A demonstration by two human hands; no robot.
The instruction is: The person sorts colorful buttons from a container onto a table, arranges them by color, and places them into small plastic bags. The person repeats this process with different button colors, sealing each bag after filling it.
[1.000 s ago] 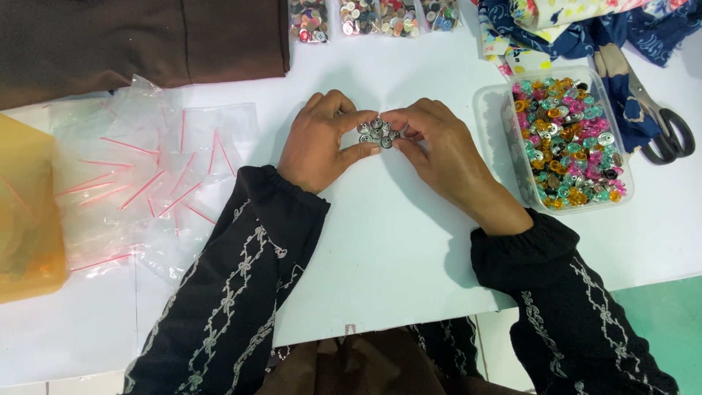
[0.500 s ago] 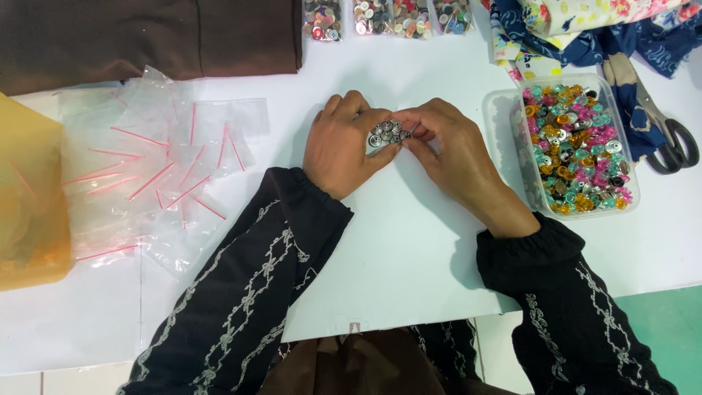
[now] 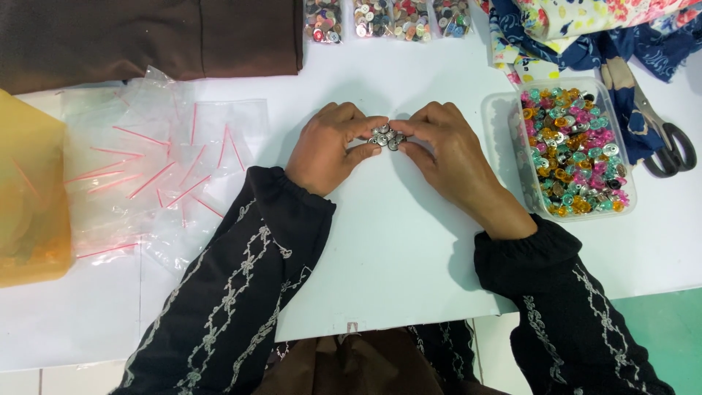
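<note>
Left hand (image 3: 330, 146) and right hand (image 3: 446, 150): fingertips of both pinch a small cluster of silver buttons (image 3: 385, 137) between them, held just above the white desk (image 3: 395, 249). Clear tub of coloured buttons (image 3: 574, 150): just beside the right hand. Scissors (image 3: 662, 143): at the far right. Clear zip bags (image 3: 157, 172): spread to the left. Brown cloth (image 3: 146, 36): at the top left.

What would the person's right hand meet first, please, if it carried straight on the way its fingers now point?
The right hand points leftward, so it would first meet the small cluster of silver buttons already at its fingertips, then the left hand just beyond, whose fingertips close on the cluster from the other side.
</note>
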